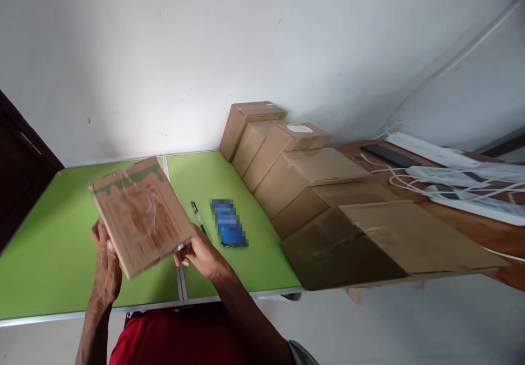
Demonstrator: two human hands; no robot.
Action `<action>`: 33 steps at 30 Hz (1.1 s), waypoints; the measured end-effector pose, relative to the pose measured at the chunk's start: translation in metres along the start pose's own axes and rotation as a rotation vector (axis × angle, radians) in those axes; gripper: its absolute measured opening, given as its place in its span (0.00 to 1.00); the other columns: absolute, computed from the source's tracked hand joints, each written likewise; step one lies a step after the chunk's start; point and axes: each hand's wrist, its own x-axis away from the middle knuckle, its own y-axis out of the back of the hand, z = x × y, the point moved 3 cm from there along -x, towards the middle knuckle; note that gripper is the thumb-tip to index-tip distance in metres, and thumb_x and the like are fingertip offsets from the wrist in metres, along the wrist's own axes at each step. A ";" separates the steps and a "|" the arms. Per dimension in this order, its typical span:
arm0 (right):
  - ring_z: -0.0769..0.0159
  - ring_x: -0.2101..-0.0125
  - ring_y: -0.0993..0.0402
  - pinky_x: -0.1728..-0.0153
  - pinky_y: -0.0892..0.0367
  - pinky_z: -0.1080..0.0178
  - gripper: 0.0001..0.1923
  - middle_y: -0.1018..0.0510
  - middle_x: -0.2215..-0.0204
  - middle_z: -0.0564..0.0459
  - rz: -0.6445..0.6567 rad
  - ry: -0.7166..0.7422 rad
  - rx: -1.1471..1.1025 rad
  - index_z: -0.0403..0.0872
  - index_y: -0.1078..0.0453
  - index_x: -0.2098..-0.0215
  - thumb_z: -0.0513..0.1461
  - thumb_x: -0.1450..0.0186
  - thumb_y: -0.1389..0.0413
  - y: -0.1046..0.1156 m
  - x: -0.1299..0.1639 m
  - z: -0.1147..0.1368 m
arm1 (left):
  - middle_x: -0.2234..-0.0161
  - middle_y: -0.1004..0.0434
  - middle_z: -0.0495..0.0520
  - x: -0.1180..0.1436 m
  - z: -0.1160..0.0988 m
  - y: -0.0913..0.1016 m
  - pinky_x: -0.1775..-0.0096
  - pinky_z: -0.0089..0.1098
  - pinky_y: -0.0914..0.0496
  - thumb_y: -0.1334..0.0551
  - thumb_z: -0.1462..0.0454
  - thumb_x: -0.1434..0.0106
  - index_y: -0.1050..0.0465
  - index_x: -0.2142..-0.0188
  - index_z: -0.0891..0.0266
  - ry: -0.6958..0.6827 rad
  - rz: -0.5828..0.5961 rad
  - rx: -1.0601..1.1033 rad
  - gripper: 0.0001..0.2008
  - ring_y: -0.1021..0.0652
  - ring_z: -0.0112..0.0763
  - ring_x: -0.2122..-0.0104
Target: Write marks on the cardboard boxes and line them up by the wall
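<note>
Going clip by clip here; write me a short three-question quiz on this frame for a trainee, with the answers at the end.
1. True or false: in the picture, the pen lies to the left of the phone.
2. Which of these does the right hand hold?
A) a white cable
B) a taped cardboard box
C) the phone
3. Fill in the blank: in the picture, the row of other boxes stands to the ____ of the phone.

Key:
1. True
2. B
3. right
</note>
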 end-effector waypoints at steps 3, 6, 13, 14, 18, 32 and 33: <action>0.64 0.78 0.22 0.76 0.34 0.64 0.40 0.16 0.73 0.49 0.045 0.033 0.026 0.49 0.28 0.64 0.77 0.34 0.40 -0.005 0.003 0.013 | 0.18 0.47 0.68 -0.007 -0.015 -0.009 0.21 0.69 0.46 0.48 0.31 0.24 0.57 0.13 0.51 -0.057 0.069 -0.011 0.52 0.44 0.63 0.19; 0.63 0.75 0.21 0.72 0.30 0.62 0.40 0.16 0.72 0.50 -0.028 0.102 0.107 0.50 0.29 0.63 0.77 0.34 0.39 -0.008 0.001 0.023 | 0.15 0.53 0.67 -0.009 -0.019 -0.009 0.21 0.69 0.48 0.44 0.32 0.25 0.60 0.13 0.50 -0.072 0.113 -0.015 0.53 0.48 0.64 0.18; 0.64 0.72 0.27 0.73 0.37 0.63 0.33 0.24 0.72 0.57 -0.092 0.189 0.342 0.53 0.32 0.62 0.71 0.30 0.39 -0.001 -0.002 0.018 | 0.25 0.31 0.68 -0.019 -0.003 0.003 0.30 0.61 0.30 0.58 0.24 0.28 0.36 0.19 0.51 0.008 -0.039 0.136 0.54 0.28 0.62 0.27; 0.64 0.71 0.28 0.72 0.37 0.62 0.31 0.25 0.71 0.57 -0.094 0.202 0.366 0.53 0.33 0.62 0.70 0.29 0.39 0.000 -0.001 0.017 | 0.28 0.29 0.70 -0.026 0.003 0.005 0.33 0.61 0.27 0.55 0.23 0.29 0.35 0.20 0.53 0.053 -0.044 0.152 0.55 0.26 0.62 0.30; 0.62 0.68 0.30 0.65 0.34 0.59 0.29 0.29 0.70 0.58 -0.150 0.256 0.529 0.54 0.38 0.65 0.65 0.28 0.37 0.000 0.006 0.020 | 0.28 0.34 0.79 -0.062 0.030 0.006 0.32 0.66 0.28 0.33 0.23 0.45 0.47 0.17 0.65 0.189 -0.018 0.144 0.72 0.28 0.71 0.29; 0.38 0.30 0.27 0.34 0.25 0.35 0.66 0.27 0.30 0.38 -0.139 0.235 0.327 0.59 0.46 0.19 0.62 0.45 0.20 0.004 0.009 0.004 | 0.41 0.19 0.72 -0.043 0.036 -0.022 0.39 0.61 0.24 0.28 0.27 0.49 0.29 0.34 0.65 0.250 0.074 0.059 0.57 0.20 0.64 0.41; 0.37 0.29 0.28 0.32 0.27 0.33 0.70 0.27 0.29 0.37 -0.111 0.231 0.303 0.59 0.49 0.18 0.62 0.47 0.19 0.002 0.009 0.004 | 0.40 0.19 0.71 -0.035 0.033 -0.021 0.39 0.61 0.24 0.28 0.27 0.48 0.29 0.33 0.64 0.258 0.055 0.044 0.57 0.20 0.64 0.41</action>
